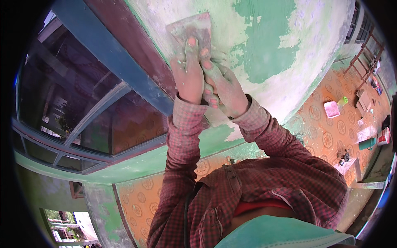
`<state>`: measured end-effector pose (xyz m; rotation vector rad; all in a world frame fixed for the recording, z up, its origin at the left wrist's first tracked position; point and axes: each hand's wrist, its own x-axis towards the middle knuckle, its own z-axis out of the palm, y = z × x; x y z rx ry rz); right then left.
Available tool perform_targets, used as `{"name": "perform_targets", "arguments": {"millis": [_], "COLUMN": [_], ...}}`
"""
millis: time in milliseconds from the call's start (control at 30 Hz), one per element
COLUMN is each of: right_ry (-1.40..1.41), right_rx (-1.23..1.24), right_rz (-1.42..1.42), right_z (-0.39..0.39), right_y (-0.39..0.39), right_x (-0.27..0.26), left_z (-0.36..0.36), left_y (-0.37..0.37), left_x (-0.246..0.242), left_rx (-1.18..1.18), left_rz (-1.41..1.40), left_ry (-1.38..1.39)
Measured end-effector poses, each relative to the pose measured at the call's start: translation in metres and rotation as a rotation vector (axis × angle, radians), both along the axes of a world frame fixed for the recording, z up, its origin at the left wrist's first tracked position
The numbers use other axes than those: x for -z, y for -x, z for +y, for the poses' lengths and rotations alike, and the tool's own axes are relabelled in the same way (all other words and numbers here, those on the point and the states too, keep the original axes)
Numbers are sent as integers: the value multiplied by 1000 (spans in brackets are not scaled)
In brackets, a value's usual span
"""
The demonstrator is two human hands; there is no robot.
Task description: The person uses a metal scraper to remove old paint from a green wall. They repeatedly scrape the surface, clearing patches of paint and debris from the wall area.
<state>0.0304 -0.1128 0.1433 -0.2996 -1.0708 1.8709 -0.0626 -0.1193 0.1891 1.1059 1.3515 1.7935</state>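
A flat, dusty scraper blade (201, 26) lies against the wall (266, 46), which shows green paint and whitish bare patches. My left hand (188, 76) is wrapped around the scraper, its fingers reaching up onto the blade. Just to its right, my right hand (228, 88) is closed around the lower part of the tool, overlapping the left. Most of the handle is hidden by my fingers. Both hands are coated in pale dust.
A blue window frame (124, 62) with dark glass and a maroon border flanks the wall on the left. On the orange patterned floor (322, 124) at right are a pink basin (332, 109), a green bucket (367, 143) and a red-and-white bucket (384, 136). Behind them leans a wooden ladder (366, 57).
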Motion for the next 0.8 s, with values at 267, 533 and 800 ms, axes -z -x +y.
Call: {"name": "perform_targets", "arguments": {"millis": [267,533,800], "right_ry": [-9,24,11], "right_rx": [21,15,34], "right_rz": [-111,-125,-149], "right_z": [-8,-26,-29], "right_y": [2,-1,-1], "right_x": [38,39,78], "left_z": [6,-14,-17], "left_y": [5,7,-2], "left_x": [62,62,98], "left_rx": [-16,103,79], "left_rz": [129,55,-53], "left_ry": [-200,-120,-127]}}
